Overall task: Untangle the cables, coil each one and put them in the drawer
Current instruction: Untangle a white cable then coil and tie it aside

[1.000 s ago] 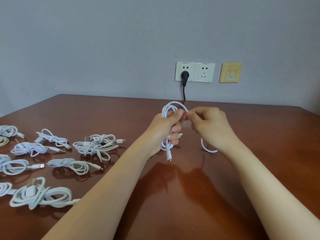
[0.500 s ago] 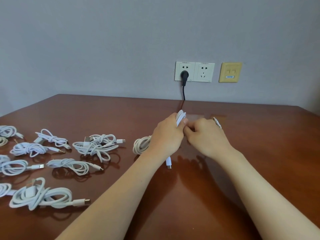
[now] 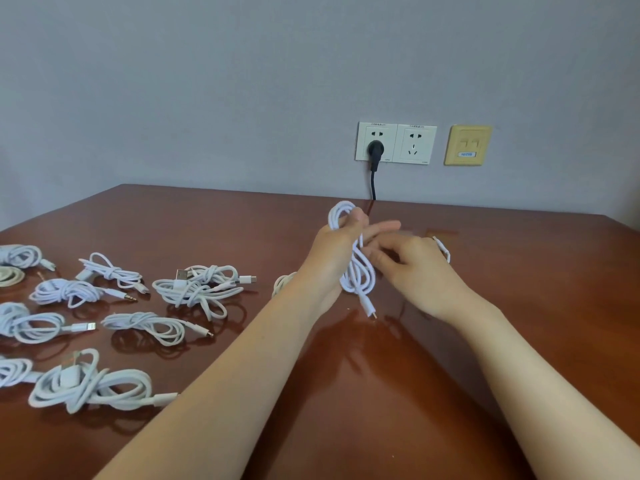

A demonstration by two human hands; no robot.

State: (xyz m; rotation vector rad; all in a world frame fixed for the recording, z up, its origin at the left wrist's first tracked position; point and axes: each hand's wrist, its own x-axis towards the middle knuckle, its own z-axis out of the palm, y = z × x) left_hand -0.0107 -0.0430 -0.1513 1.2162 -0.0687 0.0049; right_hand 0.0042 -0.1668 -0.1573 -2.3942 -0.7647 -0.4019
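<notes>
My left hand (image 3: 332, 258) holds a white cable (image 3: 358, 275) gathered into loops above the middle of the wooden table (image 3: 346, 393). One loop rises over the thumb, the others hang below, and a small plug end dangles near the tabletop. My right hand (image 3: 412, 265) is just to the right, fingers curled at the loops, with the cable's free end (image 3: 443, 249) running behind its back. On the left of the table lie several coiled white cables (image 3: 194, 289). A cream coil (image 3: 282, 284) peeks out behind my left wrist. No drawer is in view.
A black plug (image 3: 375, 150) sits in the double wall socket (image 3: 394, 143), and its cord drops behind the table's far edge. A yellow wall plate (image 3: 467, 145) is beside the socket. The grey wall stands right behind the table.
Both hands have lifted off the tabletop with the cable. The loops now hang open from my left hand and the plug end dangles lower to the right.
</notes>
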